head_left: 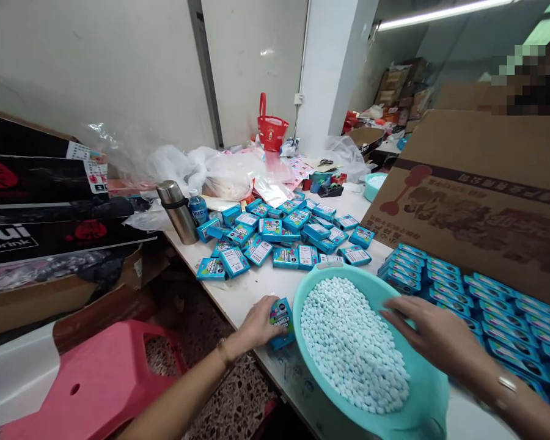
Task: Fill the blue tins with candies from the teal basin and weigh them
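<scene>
Head view: grasped a small, flat blue cardboard box with colourful print (283, 313) in the left hand (255, 322), upright, at the near edge of the white desk (242, 300), just beside a wide turquoise plastic basin (425, 391). Saw the basin heaped with small, rounded, pale blue pellets (352, 348). Held the right hand (419, 321) over the basin's right side, half curled; could not tell through the blur whether empty or closed on a few pellets. Found many loose blue cardboard boxes (271, 228) in a jumbled heap farther back on the desk, some with white label panels showing. Noted neat rows of stacked blue cardboard boxes (520, 333) to the right of the basin, beside a large brown printed carton (472, 201). Spotted a brushed-steel thermos flask (179, 214) and a small blue-labelled plastic bottle (198, 209) at the heap's left end, crumpled clear plastic bags (227, 174) and a red handled basket (273, 132) behind, and a pink plastic stool (96, 373) left of the desk.
</scene>
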Tool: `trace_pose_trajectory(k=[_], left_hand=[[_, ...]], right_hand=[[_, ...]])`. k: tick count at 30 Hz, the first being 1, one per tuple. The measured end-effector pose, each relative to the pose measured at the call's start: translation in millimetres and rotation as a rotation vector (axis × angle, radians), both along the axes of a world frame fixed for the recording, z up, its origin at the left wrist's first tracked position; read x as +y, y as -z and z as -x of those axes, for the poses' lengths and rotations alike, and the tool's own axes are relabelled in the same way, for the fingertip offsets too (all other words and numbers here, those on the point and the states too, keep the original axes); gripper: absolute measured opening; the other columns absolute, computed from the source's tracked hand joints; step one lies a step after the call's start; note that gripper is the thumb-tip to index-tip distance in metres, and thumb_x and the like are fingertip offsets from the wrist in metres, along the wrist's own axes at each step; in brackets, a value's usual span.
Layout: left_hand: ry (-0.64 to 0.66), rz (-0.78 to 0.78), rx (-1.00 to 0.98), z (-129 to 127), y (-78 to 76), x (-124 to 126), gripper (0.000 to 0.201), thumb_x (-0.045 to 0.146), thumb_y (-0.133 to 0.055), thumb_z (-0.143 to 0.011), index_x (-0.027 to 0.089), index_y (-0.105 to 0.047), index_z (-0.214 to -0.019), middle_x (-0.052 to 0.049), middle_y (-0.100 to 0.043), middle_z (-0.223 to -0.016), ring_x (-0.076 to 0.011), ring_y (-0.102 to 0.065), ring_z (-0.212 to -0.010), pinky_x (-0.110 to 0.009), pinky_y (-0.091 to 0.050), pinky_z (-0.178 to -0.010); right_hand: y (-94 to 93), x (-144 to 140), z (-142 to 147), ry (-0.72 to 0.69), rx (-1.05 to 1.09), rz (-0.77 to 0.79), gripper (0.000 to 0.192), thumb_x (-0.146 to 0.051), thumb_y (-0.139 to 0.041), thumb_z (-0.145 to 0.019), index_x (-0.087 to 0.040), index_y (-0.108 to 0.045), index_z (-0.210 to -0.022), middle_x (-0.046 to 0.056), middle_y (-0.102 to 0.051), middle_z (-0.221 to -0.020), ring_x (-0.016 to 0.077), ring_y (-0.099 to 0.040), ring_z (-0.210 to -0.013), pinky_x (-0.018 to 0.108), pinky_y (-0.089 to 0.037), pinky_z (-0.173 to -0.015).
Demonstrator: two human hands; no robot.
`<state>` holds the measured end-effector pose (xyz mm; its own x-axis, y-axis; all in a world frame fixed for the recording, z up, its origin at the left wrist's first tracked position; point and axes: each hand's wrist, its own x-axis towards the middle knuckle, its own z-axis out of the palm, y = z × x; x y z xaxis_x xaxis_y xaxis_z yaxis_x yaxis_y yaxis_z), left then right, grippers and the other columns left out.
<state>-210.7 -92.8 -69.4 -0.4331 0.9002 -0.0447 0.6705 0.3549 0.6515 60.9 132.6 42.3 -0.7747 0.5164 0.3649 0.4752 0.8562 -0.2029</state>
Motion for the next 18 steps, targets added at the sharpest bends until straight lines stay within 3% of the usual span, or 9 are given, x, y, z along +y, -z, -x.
trace_pose_trajectory(k=[3,5,7,9,11,13,15,18], left_hand=[[-0.160,-0.316,-0.040,-6.8,9.8,-13.1,0.050,0.023,-0.073,-0.077,0.024,-0.056,-0.124,-0.009,-0.057,-0.130,-0.0260,-0.058,-0.121,-0.042,-0.049,-0.104],[-0.235,-0.438,0.035,-6.4,12.6,-20.3,0.038,0.019,-0.063,-0.084,0.026,-0.058,-0.121,-0.009,-0.056,-0.128,-0.0250,-0.058,-0.121,-0.042,-0.050,-0.104],[-0.278,-0.488,0.114,-3.3,14.1,-25.1,0.041,0.017,-0.058,-0.088,0.027,-0.054,-0.127,-0.009,-0.055,-0.127,-0.0249,-0.059,-0.120,-0.043,-0.050,-0.103],[-0.323,-0.502,0.130,0.2,17.1,-27.5,0.055,0.018,-0.059,-0.087,0.026,-0.042,-0.139,-0.010,-0.056,-0.125,-0.0256,-0.060,-0.119,-0.044,-0.052,-0.100],[-0.380,-0.508,0.064,2.1,23.0,-27.9,0.072,0.022,-0.064,-0.084,0.024,-0.029,-0.147,-0.010,-0.058,-0.121,-0.0251,-0.063,-0.114,-0.042,-0.053,-0.097],[-0.432,-0.511,-0.065,1.6,30.3,-27.0,0.079,0.024,-0.068,-0.081,0.023,-0.025,-0.148,-0.008,-0.059,-0.115,-0.0226,-0.066,-0.106,-0.038,-0.055,-0.093],[-0.458,-0.525,-0.190,-0.1,35.7,-26.0,0.070,0.027,-0.068,-0.081,0.024,-0.035,-0.142,-0.006,-0.060,-0.112,-0.0209,-0.067,-0.101,-0.036,-0.055,-0.091],[-0.440,-0.585,-0.254,-2.0,35.0,-28.3,0.037,0.034,-0.066,-0.083,0.022,-0.058,-0.117,-0.006,-0.061,-0.105,-0.0218,-0.066,-0.100,-0.035,-0.055,-0.088]], right_hand=[[-9.3,-10.6,105.8,-0.197,-0.208,-0.075,0.034,-0.045,-0.041,-0.097,-0.027,-0.069,-0.101,0.008,-0.073,-0.101,0.0240,-0.066,-0.096,0.035,-0.052,-0.075],[-8.1,-13.6,173.1,-0.215,-0.395,-0.117,0.029,-0.039,-0.049,-0.095,-0.022,-0.066,-0.112,0.012,-0.070,-0.110,0.0270,-0.061,-0.108,0.035,-0.051,-0.080],[0.2,-14.2,228.0,-0.197,-0.610,-0.132,0.038,-0.038,-0.058,-0.091,-0.017,-0.060,-0.123,0.017,-0.064,-0.123,0.0298,-0.055,-0.117,0.035,-0.050,-0.084],[13.6,-13.3,265.5,-0.200,-0.689,-0.116,0.049,-0.036,-0.070,-0.082,-0.014,-0.059,-0.125,0.019,-0.061,-0.127,0.0318,-0.052,-0.119,0.037,-0.049,-0.089],[28.6,-12.4,285.7,-0.204,-0.746,-0.092,0.062,-0.036,-0.079,-0.072,-0.013,-0.059,-0.126,0.019,-0.060,-0.126,0.0330,-0.052,-0.119,0.039,-0.048,-0.092],[41.6,-12.8,293.8,-0.200,-0.789,-0.071,0.074,-0.034,-0.083,-0.066,-0.012,-0.056,-0.131,0.020,-0.059,-0.128,0.0341,-0.052,-0.120,0.041,-0.047,-0.095],[50.6,-15.0,295.6,-0.187,-0.816,-0.052,0.081,-0.032,-0.083,-0.064,-0.009,-0.051,-0.135,0.023,-0.055,-0.132,0.0357,-0.050,-0.123,0.044,-0.044,-0.099],[53.4,-18.7,293.1,-0.178,-0.862,-0.020,0.085,-0.035,-0.085,-0.061,-0.008,-0.052,-0.135,0.024,-0.053,-0.133,0.0384,-0.050,-0.124,0.050,-0.042,-0.102]])
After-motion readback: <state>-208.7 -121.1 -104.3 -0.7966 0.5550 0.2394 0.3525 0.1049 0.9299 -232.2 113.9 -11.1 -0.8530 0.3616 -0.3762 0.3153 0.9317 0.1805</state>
